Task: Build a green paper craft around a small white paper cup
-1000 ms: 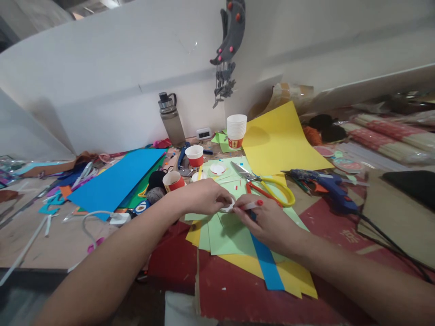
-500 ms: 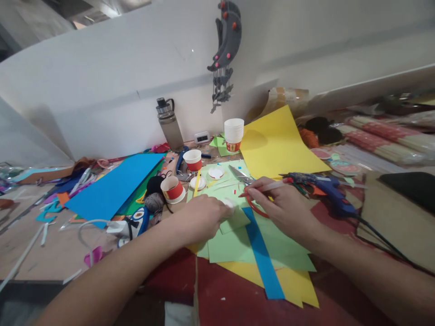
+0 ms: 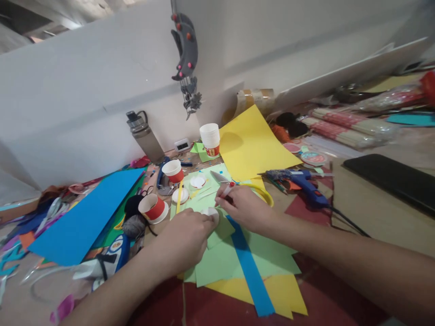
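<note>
My left hand presses a small white disc down on a piece of light green paper, fingers closed at its edge. In my right hand is a pen with a red end, its tip at the disc's right side. Scissor blades lie just beyond my right hand, and a yellow loop shows behind it. A blue paper strip runs toward me over green and yellow sheets. Beyond my left hand lie white round lids.
Red-and-white paper cups stand at left, with stacked cups farther back. A glue gun with a cord lies right. Blue card, yellow card, a bottle and yarn surround the work area.
The view has swung right, so the scene sits farther left. My right hand has brought the pen tip left to the white disc, uncovering the yellow loop. My left hand stays on the disc.
</note>
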`<state>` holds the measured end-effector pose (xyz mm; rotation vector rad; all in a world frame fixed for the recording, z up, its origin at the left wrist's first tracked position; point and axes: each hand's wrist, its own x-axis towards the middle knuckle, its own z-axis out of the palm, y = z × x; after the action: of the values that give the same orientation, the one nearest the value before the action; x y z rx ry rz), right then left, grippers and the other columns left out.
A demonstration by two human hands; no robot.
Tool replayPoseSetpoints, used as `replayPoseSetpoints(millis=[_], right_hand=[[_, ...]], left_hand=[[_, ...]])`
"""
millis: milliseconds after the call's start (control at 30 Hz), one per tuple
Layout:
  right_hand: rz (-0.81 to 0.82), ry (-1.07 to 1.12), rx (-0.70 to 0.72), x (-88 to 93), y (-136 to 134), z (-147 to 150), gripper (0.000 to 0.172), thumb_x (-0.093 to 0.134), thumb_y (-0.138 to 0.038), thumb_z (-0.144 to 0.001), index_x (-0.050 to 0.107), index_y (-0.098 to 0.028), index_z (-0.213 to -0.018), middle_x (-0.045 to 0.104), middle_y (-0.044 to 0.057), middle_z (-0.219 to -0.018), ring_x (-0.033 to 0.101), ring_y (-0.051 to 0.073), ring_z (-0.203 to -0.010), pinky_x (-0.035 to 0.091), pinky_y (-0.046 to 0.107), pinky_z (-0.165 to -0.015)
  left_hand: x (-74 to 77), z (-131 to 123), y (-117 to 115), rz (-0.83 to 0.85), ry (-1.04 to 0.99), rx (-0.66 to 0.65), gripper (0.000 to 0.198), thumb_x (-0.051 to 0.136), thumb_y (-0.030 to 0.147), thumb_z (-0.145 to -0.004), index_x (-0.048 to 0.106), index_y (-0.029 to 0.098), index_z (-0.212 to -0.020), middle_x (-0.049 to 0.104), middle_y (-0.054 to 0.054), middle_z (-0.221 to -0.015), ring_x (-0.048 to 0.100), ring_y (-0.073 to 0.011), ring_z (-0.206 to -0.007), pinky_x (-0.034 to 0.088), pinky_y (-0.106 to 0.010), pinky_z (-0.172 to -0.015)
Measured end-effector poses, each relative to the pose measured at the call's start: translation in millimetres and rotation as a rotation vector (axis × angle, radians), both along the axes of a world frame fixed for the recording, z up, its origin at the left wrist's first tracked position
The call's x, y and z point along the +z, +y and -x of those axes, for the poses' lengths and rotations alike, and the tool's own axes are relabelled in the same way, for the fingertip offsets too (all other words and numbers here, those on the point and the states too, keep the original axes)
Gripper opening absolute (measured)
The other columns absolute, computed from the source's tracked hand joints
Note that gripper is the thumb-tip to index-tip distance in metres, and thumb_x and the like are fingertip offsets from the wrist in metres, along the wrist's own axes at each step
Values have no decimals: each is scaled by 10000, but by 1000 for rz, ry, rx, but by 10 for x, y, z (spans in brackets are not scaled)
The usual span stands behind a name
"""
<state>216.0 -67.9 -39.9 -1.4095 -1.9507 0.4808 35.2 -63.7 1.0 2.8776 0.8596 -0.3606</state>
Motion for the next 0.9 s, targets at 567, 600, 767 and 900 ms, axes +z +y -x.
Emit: replayPoseSetpoints(millis=[567,600,767,900], right_hand=[[75,15,36,-67,-25,-44,205,461,-188,-878,602,-176,-729,647,21,-714,584,139,-669,418,249,-643],[77,5,38,-64,-38,-49,210,457,-193,-877,599,-178,-723,642,17,-703,575,138,-659,409,248,-633],[107,-4,52,-11,-88,-73,241,441,-202,-875,590,-183,-687,624,12,-666,564,137,-636,401,244,-615],[98,25,-13,52,-78,-99,255,430,-242,-892,614,-185,-724,648,29,-723,590,151,-664,419,251,-629]], left_hand=[[-1,20,-11,-66,12,-44,410,404,104,-812,515,180,-1199,669,-86,-988,602,-240,-857,444,-401,-789],[6,21,-13,-73,9,-49,416,403,97,-807,515,176,-1200,671,-82,-981,602,-237,-849,445,-397,-782],[-52,-2,-98,-118,-15,-3,422,400,105,-810,531,141,-1209,672,-88,-999,601,-237,-866,455,-387,-771],[-255,-48,-232,-256,-36,46,445,401,105,-806,511,58,-1234,625,-166,-1131,578,-275,-983,441,-414,-824]])
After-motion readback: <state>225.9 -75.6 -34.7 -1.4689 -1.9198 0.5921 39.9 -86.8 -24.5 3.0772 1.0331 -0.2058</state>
